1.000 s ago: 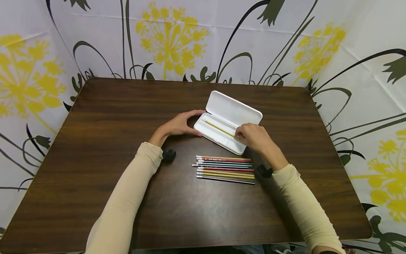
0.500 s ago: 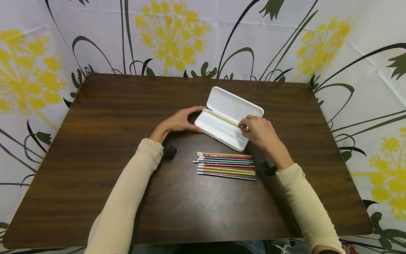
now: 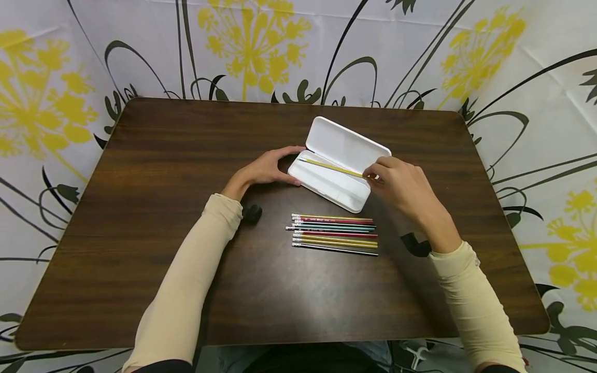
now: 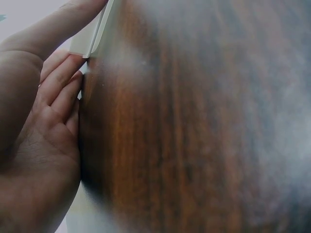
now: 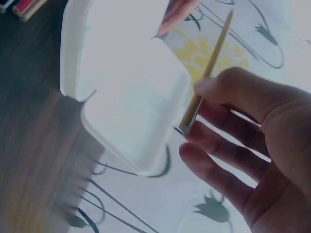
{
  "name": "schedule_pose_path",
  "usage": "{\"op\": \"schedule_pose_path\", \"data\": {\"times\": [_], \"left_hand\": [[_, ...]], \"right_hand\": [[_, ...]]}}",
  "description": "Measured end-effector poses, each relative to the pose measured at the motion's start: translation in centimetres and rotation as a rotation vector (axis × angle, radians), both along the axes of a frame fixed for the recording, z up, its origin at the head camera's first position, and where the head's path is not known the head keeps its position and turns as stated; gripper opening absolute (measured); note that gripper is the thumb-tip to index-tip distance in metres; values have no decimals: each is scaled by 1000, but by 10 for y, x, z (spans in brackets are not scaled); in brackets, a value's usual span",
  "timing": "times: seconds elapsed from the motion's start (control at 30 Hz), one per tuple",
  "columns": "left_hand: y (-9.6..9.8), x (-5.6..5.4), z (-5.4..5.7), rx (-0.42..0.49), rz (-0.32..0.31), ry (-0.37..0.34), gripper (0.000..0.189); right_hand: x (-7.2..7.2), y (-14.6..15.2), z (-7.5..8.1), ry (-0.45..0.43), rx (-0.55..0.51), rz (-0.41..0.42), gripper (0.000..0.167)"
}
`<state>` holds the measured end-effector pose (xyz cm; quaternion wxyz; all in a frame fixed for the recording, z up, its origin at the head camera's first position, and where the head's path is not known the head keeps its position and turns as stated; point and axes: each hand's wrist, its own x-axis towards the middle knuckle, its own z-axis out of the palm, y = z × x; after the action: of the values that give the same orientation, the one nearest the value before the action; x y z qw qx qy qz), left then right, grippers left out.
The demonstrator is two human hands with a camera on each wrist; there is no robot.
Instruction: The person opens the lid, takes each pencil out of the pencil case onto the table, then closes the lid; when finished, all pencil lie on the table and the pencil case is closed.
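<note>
A white pencil case (image 3: 328,178) lies at an angle on the table, its lid (image 3: 347,142) raised at the back. My left hand (image 3: 266,168) holds the case's left end, thumb at the front corner and fingers at the back; the left wrist view shows that hand (image 4: 46,111) close to the tabletop. Over the case, my right hand (image 3: 403,184) pinches a yellow pencil (image 3: 333,168) near its right end. In the right wrist view the thumb presses the pencil (image 5: 214,56) against the fingers, and a flat, unsharpened end shows. Several pencils (image 3: 336,233) lie in a row in front.
The brown wooden table (image 3: 163,248) reaches back to a white cloth (image 3: 154,31) printed with yellow flowers and dark stems. Dark wrist cameras (image 3: 416,245) sit under both wrists. White cable (image 3: 415,355) shows below the table's front edge.
My right hand has moved back and to the right with the yellow pencil, from the case's tray toward the hinge side. The left hand stays at the case's left end. The head view tilts down slightly.
</note>
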<state>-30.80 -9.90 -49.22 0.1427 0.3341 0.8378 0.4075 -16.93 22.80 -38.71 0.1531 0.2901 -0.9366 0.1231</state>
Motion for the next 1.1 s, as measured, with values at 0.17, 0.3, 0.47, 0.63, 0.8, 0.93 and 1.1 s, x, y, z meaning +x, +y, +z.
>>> {"op": "schedule_pose_path", "data": {"times": [0.17,0.3,0.47,0.63,0.8,0.93,1.1], "left_hand": [[0,-1,2,1,-13,-1,90],[2,-2,2,1,-13,5,89],[2,1,4,13,-17,-10,89],[-1,4,6,31,-11,-29,88],[-1,0,1,12,-6,-31,89],[0,1,3,14,-10,-14,89],[2,12,18,63,-23,-36,86]], "right_hand": [[31,4,11,32,-11,125,15],[60,4,15,23,4,208,20],[87,2,15,-9,11,237,25],[91,-2,11,-28,11,242,24],[95,0,-11,-76,-5,249,24],[101,3,-37,-130,-13,257,23],[105,7,-63,-154,-22,252,22]]}}
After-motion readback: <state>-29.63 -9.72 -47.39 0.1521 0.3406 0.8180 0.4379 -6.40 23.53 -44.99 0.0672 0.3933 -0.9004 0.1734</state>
